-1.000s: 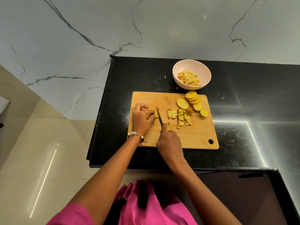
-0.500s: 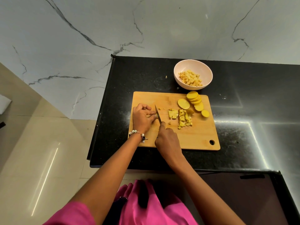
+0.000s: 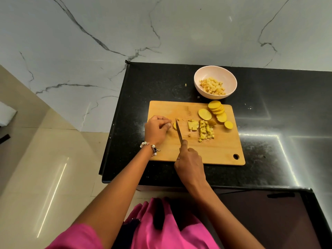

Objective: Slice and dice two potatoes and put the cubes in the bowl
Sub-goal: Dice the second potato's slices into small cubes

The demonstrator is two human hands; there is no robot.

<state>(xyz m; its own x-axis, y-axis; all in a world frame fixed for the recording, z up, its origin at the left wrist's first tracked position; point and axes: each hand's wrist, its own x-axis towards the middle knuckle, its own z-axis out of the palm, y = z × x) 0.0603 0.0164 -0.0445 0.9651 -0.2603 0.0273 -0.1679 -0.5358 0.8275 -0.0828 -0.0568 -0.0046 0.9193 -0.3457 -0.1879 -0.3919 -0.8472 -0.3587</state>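
Gripping the knife point(image 3: 179, 131) by its handle, the right hand point(image 3: 190, 163) sets the blade just right of a small potato piece point(image 3: 174, 125) that the left hand point(image 3: 156, 129) steadies with curled fingers on the board point(image 3: 221, 150). Cubes point(image 3: 205, 131) lie mid-board, uncut slices point(image 3: 216, 110) sit near the far right corner, and the bowl point(image 3: 214, 69) beyond holds earlier cubes. The piece looks small enough that a slip could bring the blade against the left fingertips, which lie just beside it; cubes could also scatter onto the counter point(image 3: 269, 105). No writing or brand is legible anywhere.
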